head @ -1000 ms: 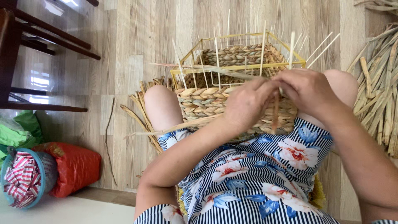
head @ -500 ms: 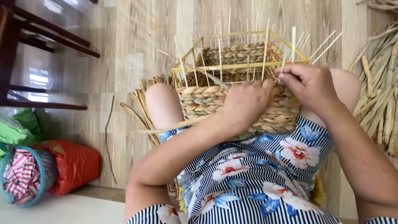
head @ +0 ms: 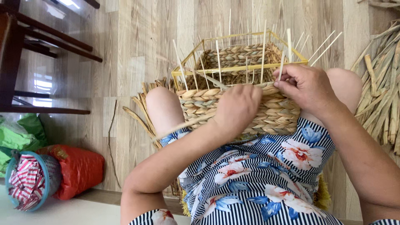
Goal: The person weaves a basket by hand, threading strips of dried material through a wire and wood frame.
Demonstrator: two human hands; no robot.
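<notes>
A half-woven straw basket (head: 200,104) on a yellow wire frame (head: 233,68) rests on my knees, with thin pale stakes sticking up from its rim. My left hand (head: 235,110) presses against the woven front wall, fingers closed over a straw strand that trails down to the left. My right hand (head: 306,85) pinches the strand at the top right edge of the weave, beside an upright stake. My lap is covered by a striped, flowered dress (head: 258,179).
Loose dried straw (head: 381,96) lies on the wooden floor at the right. A dark wooden chair (head: 25,62) stands at the upper left. A red bag (head: 77,168), green bags and a small blue-rimmed basket (head: 27,183) sit at the lower left.
My right hand has moved up and right along the rim to the top right stakes. My left hand has stayed on the front wall, still holding the strand.
</notes>
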